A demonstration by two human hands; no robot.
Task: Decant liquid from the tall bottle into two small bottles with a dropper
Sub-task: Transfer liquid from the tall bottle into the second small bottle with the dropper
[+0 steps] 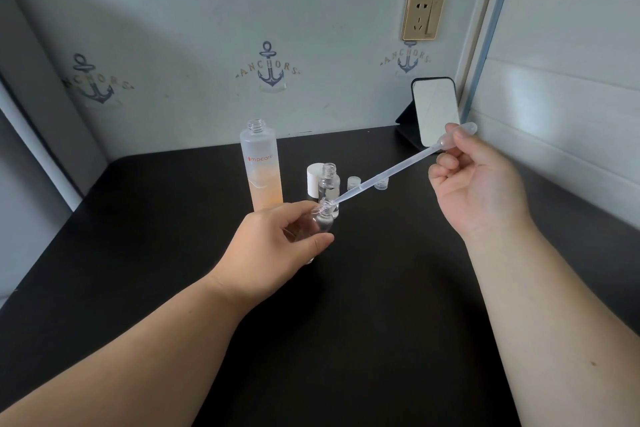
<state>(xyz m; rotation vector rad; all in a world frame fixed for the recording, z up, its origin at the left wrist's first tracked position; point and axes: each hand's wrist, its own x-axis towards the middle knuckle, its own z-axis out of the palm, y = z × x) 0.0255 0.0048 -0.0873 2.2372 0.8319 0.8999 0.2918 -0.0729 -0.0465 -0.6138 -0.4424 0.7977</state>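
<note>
My left hand (277, 236) grips a small clear bottle (320, 220), tilted so its open neck points up and to the right. My right hand (474, 181) pinches the bulb of a clear plastic dropper (391, 174), whose tip sits in that bottle's neck. Behind my left hand the tall frosted bottle (262, 167) stands uncapped on the black table (363, 305), about half full of orange liquid. A second small clear bottle (329, 184) stands upright and open just right of it, partly hidden by the held bottle.
A white cap (313, 179) stands behind the second small bottle. Two small clear caps (353, 182) (381, 183) lie to its right, under the dropper. A small mirror on a black stand (436, 111) leans at the back right corner. Walls close in behind and on the right.
</note>
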